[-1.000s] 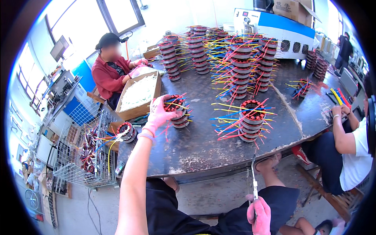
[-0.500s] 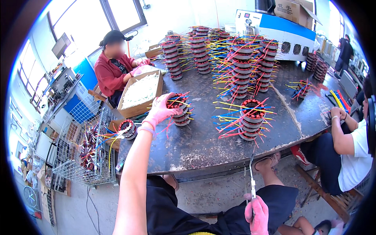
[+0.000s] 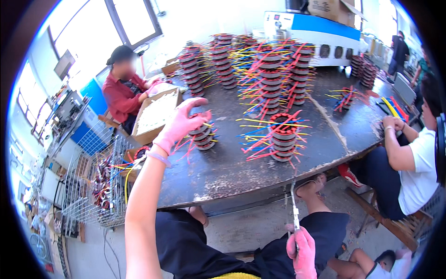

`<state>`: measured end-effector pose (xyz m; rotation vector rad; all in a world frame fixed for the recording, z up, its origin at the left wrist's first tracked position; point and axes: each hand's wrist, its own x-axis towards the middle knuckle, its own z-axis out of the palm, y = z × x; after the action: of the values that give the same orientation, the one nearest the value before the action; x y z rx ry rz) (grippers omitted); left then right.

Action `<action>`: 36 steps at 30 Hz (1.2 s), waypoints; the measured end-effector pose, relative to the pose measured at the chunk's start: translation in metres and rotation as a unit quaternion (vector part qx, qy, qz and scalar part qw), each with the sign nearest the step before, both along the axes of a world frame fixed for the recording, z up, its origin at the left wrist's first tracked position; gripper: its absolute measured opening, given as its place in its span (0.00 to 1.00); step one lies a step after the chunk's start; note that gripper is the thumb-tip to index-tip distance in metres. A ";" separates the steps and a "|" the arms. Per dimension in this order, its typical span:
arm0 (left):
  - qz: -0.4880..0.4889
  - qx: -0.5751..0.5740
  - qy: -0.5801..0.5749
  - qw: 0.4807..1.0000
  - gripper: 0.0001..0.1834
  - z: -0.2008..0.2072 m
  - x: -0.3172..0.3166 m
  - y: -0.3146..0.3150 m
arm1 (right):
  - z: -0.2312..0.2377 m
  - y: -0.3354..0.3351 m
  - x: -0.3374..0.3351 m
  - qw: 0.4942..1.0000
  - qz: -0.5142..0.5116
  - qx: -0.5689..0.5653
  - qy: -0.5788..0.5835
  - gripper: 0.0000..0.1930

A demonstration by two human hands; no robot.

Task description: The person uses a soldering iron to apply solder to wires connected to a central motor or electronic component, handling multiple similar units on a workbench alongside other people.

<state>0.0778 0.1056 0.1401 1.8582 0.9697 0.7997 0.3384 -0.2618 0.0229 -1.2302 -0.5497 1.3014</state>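
My left hand (image 3: 179,124), in a pink glove, is over a short stack of motor stators (image 3: 203,138) with coloured wire leads. Its fingers are spread apart, and the thumb is close to the top ring; whether it touches is unclear. My right hand (image 3: 303,249), also gloved in pink, is closed round a slim tool with a metal shaft (image 3: 296,215). The thin bent tip points up toward the table edge, below a second stator stack (image 3: 283,139) with red, blue and yellow wires. The tool's exact kind cannot be made out.
Tall stator stacks (image 3: 271,83) stand farther back on the dark table (image 3: 223,179). A cardboard box (image 3: 174,104) of white pieces is at the left, above a wire basket (image 3: 93,204). Co-workers sit at the far left and right; another person is low at the bottom right.
My left hand's fingers have opened and lifted from the short stator stack they were around. My right hand still holds the tool. The whole view has shifted slightly.
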 end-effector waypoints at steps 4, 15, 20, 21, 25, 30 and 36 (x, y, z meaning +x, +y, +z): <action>-0.058 0.307 0.165 0.936 0.42 -0.019 0.099 -0.016 | 0.004 0.001 0.002 1.000 -0.013 0.006 0.020 0.20; -0.097 0.243 0.187 0.947 0.56 -0.023 0.176 -0.020 | 0.010 -0.014 0.017 0.999 -0.026 0.019 0.011 0.20; -0.074 0.264 0.105 0.956 0.54 -0.006 0.111 -0.068 | 0.021 -0.013 0.005 1.000 -0.010 0.000 -0.018 0.20; -0.069 0.286 0.141 0.945 0.54 -0.008 0.090 -0.078 | 0.019 -0.011 0.001 1.000 0.016 -0.013 -0.012 0.20; -0.036 0.268 0.235 0.933 0.55 -0.051 0.000 -0.107 | 0.006 -0.001 -0.028 0.992 0.120 -0.045 0.015 0.19; 0.036 0.222 0.284 0.932 0.54 -0.107 -0.057 -0.118 | -0.014 0.017 -0.058 0.978 0.194 -0.075 0.002 0.19; 0.033 0.199 0.287 0.936 0.54 -0.143 -0.064 -0.113 | -0.032 0.023 -0.075 0.970 0.208 -0.128 0.002 0.18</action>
<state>0.0135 -0.0072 -0.0034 2.5036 1.3030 0.5181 0.2633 -0.2387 -0.0091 -1.3677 -0.6765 1.7717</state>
